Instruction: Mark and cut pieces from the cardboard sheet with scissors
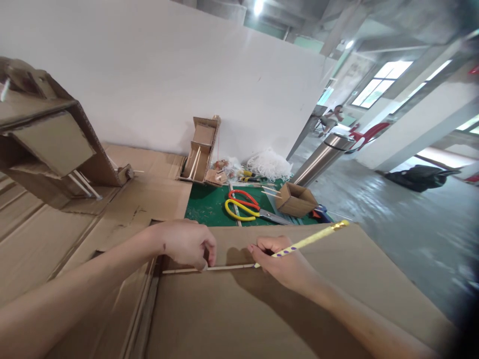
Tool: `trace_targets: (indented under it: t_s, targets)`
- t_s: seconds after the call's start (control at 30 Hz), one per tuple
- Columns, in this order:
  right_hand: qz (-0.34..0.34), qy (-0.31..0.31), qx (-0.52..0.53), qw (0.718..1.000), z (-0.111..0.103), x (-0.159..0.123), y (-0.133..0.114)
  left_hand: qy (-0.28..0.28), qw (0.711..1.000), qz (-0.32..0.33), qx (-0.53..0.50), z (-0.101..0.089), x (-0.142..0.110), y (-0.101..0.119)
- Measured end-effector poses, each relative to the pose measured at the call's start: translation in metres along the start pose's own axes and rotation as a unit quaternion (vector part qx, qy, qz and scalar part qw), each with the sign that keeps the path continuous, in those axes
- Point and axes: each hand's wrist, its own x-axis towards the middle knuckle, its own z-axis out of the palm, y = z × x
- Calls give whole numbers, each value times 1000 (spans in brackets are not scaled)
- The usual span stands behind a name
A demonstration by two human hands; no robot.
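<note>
A thin wooden stick [228, 268] lies flat across a large cardboard sheet [239, 309]. My left hand [187, 244] is closed over the stick near its middle, its fingers curled and the thumb tip pressed against it. In my right hand [284, 262] is a pale yellow pencil [312, 240] with purple dots, gripped near its point and slanting up to the right. The pencil's tip meets the stick's right end, at the cardboard surface. My right hand's shadow falls on the sheet.
Red-and-yellow-handled scissors [243, 205] lie on a green mat [205, 202] beyond the sheet. A small cardboard box [295, 199] and a steel flask [322, 159] stand to the right. Cardboard structures [56, 144] with sticks are at left and centre. A white panel [157, 75] rises behind.
</note>
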Motion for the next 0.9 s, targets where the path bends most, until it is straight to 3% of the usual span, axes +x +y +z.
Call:
trace_targets:
  t_s: [0.9]
  targets:
    - [-3,26,-9,1000,-3,-1,5,-14,1000,-8,8,-2,0,5]
